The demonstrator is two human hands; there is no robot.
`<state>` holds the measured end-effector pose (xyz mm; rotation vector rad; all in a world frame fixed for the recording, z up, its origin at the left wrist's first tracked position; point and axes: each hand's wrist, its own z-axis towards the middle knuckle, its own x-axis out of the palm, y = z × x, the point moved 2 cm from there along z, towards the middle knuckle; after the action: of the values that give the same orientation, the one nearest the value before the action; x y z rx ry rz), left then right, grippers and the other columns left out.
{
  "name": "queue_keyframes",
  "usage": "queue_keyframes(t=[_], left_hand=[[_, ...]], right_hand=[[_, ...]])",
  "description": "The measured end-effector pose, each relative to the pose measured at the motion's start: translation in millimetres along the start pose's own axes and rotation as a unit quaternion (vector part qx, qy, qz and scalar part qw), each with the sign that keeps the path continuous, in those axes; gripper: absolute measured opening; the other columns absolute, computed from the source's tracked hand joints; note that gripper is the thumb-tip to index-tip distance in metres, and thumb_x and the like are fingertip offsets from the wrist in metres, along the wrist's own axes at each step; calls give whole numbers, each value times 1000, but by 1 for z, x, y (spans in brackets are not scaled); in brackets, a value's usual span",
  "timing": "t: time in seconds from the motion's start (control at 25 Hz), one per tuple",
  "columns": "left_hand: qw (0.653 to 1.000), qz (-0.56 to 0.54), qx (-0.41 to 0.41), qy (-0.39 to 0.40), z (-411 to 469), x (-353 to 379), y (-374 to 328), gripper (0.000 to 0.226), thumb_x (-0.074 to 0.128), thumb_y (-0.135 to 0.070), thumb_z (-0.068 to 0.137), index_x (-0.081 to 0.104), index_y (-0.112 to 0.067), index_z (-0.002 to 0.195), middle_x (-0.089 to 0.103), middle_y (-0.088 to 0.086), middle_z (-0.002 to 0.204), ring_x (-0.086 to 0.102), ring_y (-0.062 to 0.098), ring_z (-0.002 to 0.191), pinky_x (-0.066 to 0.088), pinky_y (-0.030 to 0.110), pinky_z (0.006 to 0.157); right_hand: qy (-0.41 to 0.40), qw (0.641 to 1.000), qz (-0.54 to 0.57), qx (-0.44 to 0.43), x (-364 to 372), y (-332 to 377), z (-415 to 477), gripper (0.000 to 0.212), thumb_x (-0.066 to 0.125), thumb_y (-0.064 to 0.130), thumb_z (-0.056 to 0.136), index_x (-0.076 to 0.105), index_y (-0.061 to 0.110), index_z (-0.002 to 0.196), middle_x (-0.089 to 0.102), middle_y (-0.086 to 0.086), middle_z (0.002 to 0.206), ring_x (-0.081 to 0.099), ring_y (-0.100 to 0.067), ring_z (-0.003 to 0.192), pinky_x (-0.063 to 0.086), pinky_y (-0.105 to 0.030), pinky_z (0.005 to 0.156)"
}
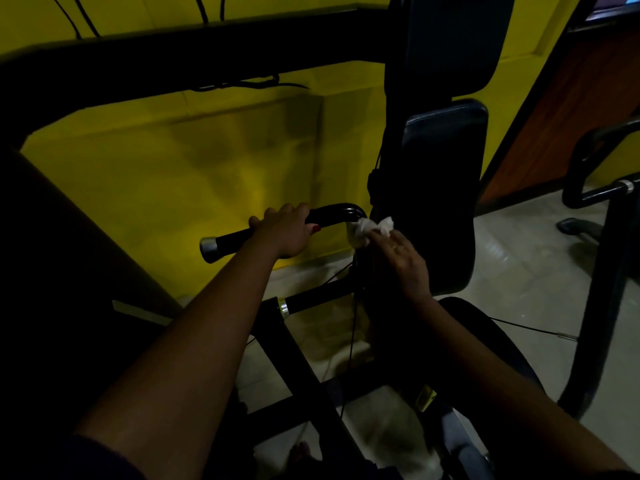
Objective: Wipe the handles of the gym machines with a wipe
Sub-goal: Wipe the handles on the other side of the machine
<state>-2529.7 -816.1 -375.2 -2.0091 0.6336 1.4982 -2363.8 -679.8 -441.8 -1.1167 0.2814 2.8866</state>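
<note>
Pretty clearly a gym. Black machine frame (173, 60), padded backrest (446, 157), chrome-capped handle (228, 242), plus a tiled floor (519, 265).

Our left hand (284, 233) grips the middle of the handle (232, 242), which runs from its free end on the left to a bend on the right. At that bend our right hand (401, 261) holds the wipe (370, 230) against the bar, just left of the back pad (446, 161). A second handle (311, 299) lies below and nearer us. The wall (173, 161) stands behind both, and another machine (602, 188) stands on the floor (519, 258) at far right.
</note>
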Motion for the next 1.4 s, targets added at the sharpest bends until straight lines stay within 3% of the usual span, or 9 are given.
queue_keyframes(t=[0.16,0.32,0.4,0.56,0.72,0.92,1.0,1.24,1.4], left_hand=[[1000,-7,5,12,1,-1,1,44,31,-45,102,29,-28,143,39,9,142,36,38,127,25,55,102],[1000,7,7,-10,-1,0,0,44,33,-45,102,31,-28,142,41,9,139,38,38,125,27,56,100],[1000,18,11,-21,0,2,0,44,33,-45,102,31,-28,142,41,9,138,39,38,124,28,57,99],[1000,16,7,-23,1,3,1,44,34,-45,101,31,-29,143,41,8,139,38,38,125,27,58,99],[999,14,3,-32,0,4,0,45,34,-46,101,31,-31,144,41,7,140,38,37,126,27,56,100],[999,17,2,-33,-1,3,-1,47,35,-47,101,30,-31,144,41,8,140,39,37,125,28,55,99],[999,21,3,-34,-1,3,-1,46,34,-47,101,31,-30,143,41,8,139,39,37,124,28,55,99],[999,13,-2,-31,0,4,0,44,35,-47,101,33,-29,140,43,8,136,40,37,123,28,55,97],[1000,13,-5,-26,-1,3,-2,44,33,-46,101,32,-29,142,42,10,137,40,38,122,28,55,97]], right_hand=[[45,919,275,280,15,-13,63,30,64,23,90,68,11,116,70,-7,111,63,-5,96,49,-12,83],[250,777,426,391,44,-29,106,27,53,16,97,66,-5,108,68,-23,105,66,-17,79,54,-19,64],[322,689,477,441,46,-27,113,31,42,17,101,61,-4,89,64,-21,81,65,-19,60,52,-22,53],[349,603,516,499,63,-33,97,32,33,21,97,52,3,79,60,-9,62,53,-22,62,46,-26,55],[288,467,659,515,82,-38,67,35,51,28,78,53,-5,88,56,-19,65,57,-28,56,50,-29,54],[333,524,594,512,93,-51,26,48,29,36,101,58,-1,92,59,-17,76,58,-29,67,47,-36,66],[277,549,576,539,88,-51,22,46,32,36,103,61,3,90,66,-11,72,61,-25,67,47,-36,69],[-17,817,327,475,52,-7,-5,16,54,31,96,66,21,98,66,10,86,63,1,79,51,-22,71],[-50,831,244,498,50,12,-59,10,57,25,94,63,21,101,67,7,86,65,-10,79,48,-17,63]])
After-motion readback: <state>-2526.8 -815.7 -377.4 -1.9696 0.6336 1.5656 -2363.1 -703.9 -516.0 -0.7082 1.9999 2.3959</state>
